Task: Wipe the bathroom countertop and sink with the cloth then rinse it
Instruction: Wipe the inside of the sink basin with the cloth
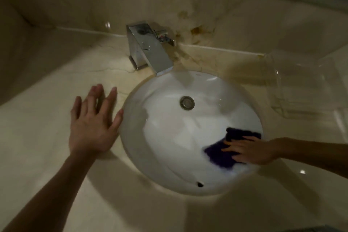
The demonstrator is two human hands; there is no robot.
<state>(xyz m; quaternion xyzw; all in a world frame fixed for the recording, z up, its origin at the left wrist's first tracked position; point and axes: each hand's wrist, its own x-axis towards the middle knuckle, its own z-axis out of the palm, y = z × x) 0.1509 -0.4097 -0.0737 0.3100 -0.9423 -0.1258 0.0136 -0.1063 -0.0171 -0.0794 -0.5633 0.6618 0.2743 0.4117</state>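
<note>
Purple cloth [228,149] is being pressed flat-fingered by the right hand [250,149] inside the sink [169,137]; left hand [94,118] is resting open on the tabletop [37,137] (rinsing probably follows at the tap [148,51]).

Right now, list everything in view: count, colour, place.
counter: one, beige marble, around the sink
sink: one, white, centre, set into the counter
drain: one, metal, sink bottom
tap: one, chrome, behind the sink
cloth: one, dark purple, on the sink's right inner wall
clear container: one, transparent, counter at right
left hand: flat on the counter, left of the sink
right hand: presses the cloth
</note>
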